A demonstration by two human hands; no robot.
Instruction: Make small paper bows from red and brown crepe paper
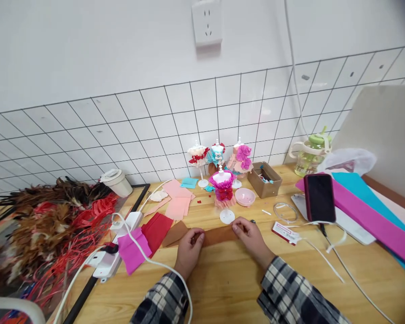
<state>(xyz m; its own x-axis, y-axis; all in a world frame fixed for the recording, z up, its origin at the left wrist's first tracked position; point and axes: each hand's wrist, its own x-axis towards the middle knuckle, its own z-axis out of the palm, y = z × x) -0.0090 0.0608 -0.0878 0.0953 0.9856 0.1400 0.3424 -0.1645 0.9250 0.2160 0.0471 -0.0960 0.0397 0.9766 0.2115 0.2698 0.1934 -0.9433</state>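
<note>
A strip of brown crepe paper [218,236] stretches between my two hands, just above the wooden table. My left hand [190,251] pinches its left end with thumb and fingers. The other end is pinched by my right hand [251,237]. Right behind the strip stands a mini dress form [224,191] in a magenta and red ruffled paper dress, on a round white base. More brown paper [175,234] lies left of my left hand, beside red paper [157,230] and magenta paper [134,250].
Several dressed forms [216,156] stand at the back near a pink bowl [245,197] and a cardboard box [265,180]. A phone [320,198] stands right, by paper rolls and cables. A power strip [116,252] and feathers [50,225] lie left; its white cable crosses before my left forearm.
</note>
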